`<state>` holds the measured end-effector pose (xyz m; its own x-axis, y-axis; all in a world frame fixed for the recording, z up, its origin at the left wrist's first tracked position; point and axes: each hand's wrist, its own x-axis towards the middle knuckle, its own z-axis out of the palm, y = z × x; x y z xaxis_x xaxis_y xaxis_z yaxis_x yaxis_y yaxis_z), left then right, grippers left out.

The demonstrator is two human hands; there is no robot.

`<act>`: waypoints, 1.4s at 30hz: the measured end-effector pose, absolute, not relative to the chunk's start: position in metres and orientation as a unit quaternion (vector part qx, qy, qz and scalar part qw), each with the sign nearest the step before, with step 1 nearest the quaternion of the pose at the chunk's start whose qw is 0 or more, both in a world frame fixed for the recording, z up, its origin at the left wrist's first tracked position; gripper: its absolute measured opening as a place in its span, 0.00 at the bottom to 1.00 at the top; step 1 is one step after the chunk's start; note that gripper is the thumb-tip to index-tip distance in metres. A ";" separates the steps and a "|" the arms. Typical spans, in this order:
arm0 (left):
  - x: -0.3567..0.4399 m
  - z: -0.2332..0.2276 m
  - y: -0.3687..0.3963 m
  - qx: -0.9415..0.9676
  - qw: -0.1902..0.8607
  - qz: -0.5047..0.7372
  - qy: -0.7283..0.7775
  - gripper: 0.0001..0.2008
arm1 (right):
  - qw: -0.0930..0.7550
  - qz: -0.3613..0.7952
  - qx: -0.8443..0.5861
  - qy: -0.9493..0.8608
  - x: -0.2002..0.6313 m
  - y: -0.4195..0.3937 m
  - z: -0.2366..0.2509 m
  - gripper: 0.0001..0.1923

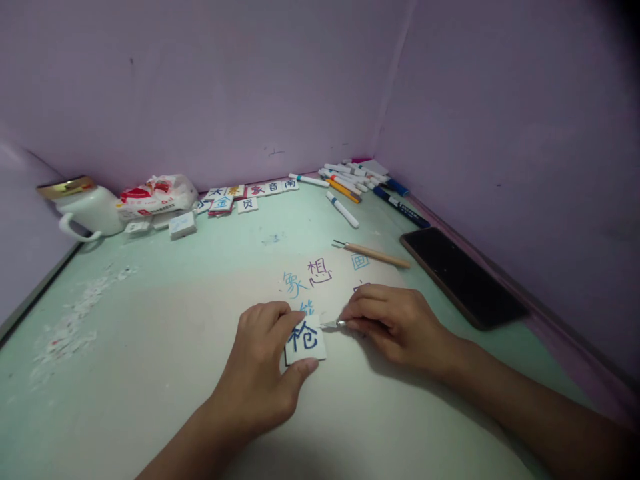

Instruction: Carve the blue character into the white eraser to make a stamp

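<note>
A: Where is the tile (305, 341)?
B: On the tabletop (125, 373), between its middle and its near edge. The left hand (264, 357) grips it, fingers at the far side and thumb at the near side.
A: How will it handle?
B: I judge it light and rather soft, easy to dent or chip. It is better to hold it flat by the edges.
A: And the right hand (390, 323)?
B: It is closed on a knife (333, 325), whose tip is at the tile's right side. The left fingers are near this blade, so they are most in the way.
A: What is around?
B: A wooden tool (380, 255) lies beyond the right hand, a phone (465, 277) along the right edge, pens (343, 210) toward the back right corner, a mug (97, 212) near the back left corner, and scraps (83, 310) toward the left edge.
</note>
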<state>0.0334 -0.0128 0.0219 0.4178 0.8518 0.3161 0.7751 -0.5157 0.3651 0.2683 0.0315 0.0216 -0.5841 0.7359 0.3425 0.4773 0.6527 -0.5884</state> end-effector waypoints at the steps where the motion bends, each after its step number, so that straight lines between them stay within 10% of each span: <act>1: 0.034 0.022 -0.013 0.836 0.077 0.237 0.490 0.19 | 0.292 0.215 -0.361 -0.859 0.267 0.030 0.021 0.08; 28: 0.025 -0.004 0.004 0.843 -0.053 0.293 0.448 0.25 | 0.285 0.167 -0.405 -0.852 0.258 0.027 0.011 0.09; 42: 0.040 0.022 -0.018 0.794 0.089 0.254 0.545 0.19 | 0.326 0.211 -0.525 -0.757 0.247 0.011 0.021 0.10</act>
